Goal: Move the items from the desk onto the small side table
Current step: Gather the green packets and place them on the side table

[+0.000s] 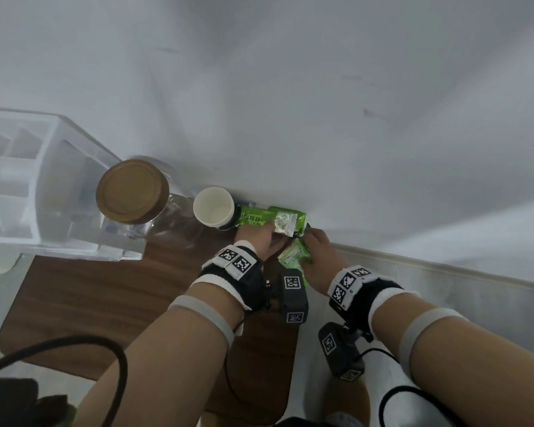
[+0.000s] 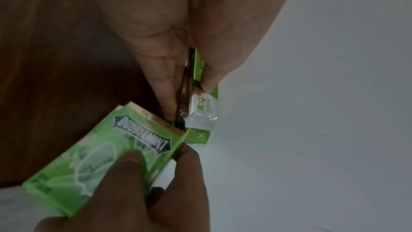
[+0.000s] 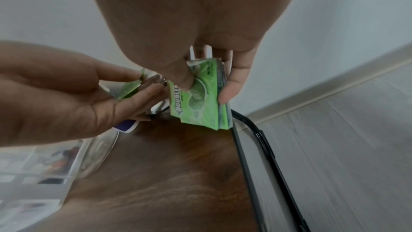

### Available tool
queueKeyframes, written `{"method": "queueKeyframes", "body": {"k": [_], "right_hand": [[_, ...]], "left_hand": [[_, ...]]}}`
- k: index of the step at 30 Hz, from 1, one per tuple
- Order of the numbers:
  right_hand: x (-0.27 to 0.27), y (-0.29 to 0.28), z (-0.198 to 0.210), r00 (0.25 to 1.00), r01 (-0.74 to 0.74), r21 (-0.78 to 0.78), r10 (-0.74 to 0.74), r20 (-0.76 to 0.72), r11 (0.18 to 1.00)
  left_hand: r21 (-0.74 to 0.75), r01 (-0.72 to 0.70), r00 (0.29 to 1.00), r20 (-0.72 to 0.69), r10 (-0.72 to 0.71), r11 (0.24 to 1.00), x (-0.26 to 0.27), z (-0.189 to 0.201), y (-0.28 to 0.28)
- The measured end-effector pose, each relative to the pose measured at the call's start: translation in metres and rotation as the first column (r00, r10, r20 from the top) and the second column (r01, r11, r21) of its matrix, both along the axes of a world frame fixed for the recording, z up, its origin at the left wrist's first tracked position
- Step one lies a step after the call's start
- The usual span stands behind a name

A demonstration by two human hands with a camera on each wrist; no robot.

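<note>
Left hand [image 2: 178,29] seen from the wrist, green and white sachets [image 2: 201,107] pinched between thumb and fingers, Doublemint pack [image 2: 107,156] gripped by right hand [image 2: 142,198] below, brown tabletop [image 2: 49,77] behind, pale wall.

The counter [image 1: 105,291] is a small dark wood-grain top with rounded corners and a black metal frame [image 3: 252,147] along its right edge, set against a white wall. On it stand a clear organiser [image 1: 28,192] at the far left, a glass jar [image 1: 133,192] with a brown lid beside it, then a white paper cup [image 1: 213,208]. A green packet [image 1: 259,218] lies just right of the cup, by the wall.
</note>
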State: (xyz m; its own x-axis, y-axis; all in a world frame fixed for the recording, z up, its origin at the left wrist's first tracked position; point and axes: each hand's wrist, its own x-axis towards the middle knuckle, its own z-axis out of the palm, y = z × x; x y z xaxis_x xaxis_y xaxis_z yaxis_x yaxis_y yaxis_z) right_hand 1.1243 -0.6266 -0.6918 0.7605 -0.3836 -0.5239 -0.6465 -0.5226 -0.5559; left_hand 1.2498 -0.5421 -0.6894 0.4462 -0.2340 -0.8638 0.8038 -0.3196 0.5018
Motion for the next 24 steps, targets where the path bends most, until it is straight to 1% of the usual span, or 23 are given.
{"method": "queueKeyframes", "body": {"k": [1,3,5,7,9,10,11,12,13,14,15,16,18,21,24], "right_hand": [[0.003,0.001,0.000,1.000,-0.003,0.012,0.003,0.022,1.000],[0.005,0.003,-0.002,0.999,0.032,0.034,-0.033,0.038,0.999],[0.004,0.007,-0.005,0.992,0.129,0.031,-0.129,0.010,0.991],[-0.002,0.013,-0.011,0.965,0.263,0.041,-0.262,-0.014,0.964],[-0.007,0.020,-0.018,0.932,0.363,0.135,-0.362,-0.033,0.922],[-0.009,0.023,-0.020,0.916,0.400,0.170,-0.399,-0.043,0.900],[-0.007,0.025,-0.022,0.893,0.448,0.193,-0.446,-0.057,0.873],[-0.005,0.027,-0.022,0.868,0.494,0.209,-0.491,-0.071,0.844],[-0.001,0.029,-0.020,0.842,0.539,0.193,-0.533,-0.084,0.820],[0.002,0.029,-0.017,0.830,0.558,0.154,-0.550,-0.094,0.815],[0.004,0.029,-0.017,0.833,0.553,0.098,-0.543,-0.110,0.828],[0.005,0.030,-0.016,0.836,0.544,0.053,-0.535,-0.121,0.837],[0.007,0.031,-0.017,0.843,0.523,0.001,-0.518,-0.142,0.852],[0.007,0.036,-0.020,0.840,0.524,-0.014,-0.519,-0.158,0.852],[0.004,0.037,-0.021,0.833,0.538,-0.010,-0.534,-0.145,0.843]], "left_hand": [[0.019,0.038,0.999,0.036,-0.039,0.999,0.001,0.003,-0.001],[0.009,0.072,0.997,0.017,-0.072,0.997,0.003,0.012,-0.003],[0.020,0.136,0.991,-0.001,-0.136,0.990,0.005,0.017,-0.003],[0.108,0.256,0.958,0.104,-0.267,0.961,0.005,0.013,0.001],[0.270,0.349,0.881,0.231,-0.412,0.897,0.003,0.006,0.011],[0.328,0.371,0.849,0.260,-0.460,0.869,0.001,0.004,0.017],[0.347,0.366,0.846,0.264,-0.464,0.864,0.001,-0.001,0.024],[0.347,0.348,0.859,0.252,-0.444,0.871,0.001,-0.010,0.030],[0.350,0.340,0.871,0.233,-0.432,0.873,0.002,-0.016,0.035],[0.339,0.357,0.876,0.201,-0.438,0.871,0.000,-0.016,0.039],[0.313,0.394,0.876,0.158,-0.456,0.864,-0.002,-0.017,0.041],[0.278,0.427,0.875,0.115,-0.471,0.860,-0.005,-0.008,0.042],[0.186,0.454,0.882,0.049,-0.470,0.871,-0.014,0.005,0.041],[0.103,0.448,0.889,0.057,-0.455,0.888,-0.024,0.007,0.041],[0.097,0.417,0.898,0.113,-0.426,0.904,-0.026,0.010,0.043]]}}
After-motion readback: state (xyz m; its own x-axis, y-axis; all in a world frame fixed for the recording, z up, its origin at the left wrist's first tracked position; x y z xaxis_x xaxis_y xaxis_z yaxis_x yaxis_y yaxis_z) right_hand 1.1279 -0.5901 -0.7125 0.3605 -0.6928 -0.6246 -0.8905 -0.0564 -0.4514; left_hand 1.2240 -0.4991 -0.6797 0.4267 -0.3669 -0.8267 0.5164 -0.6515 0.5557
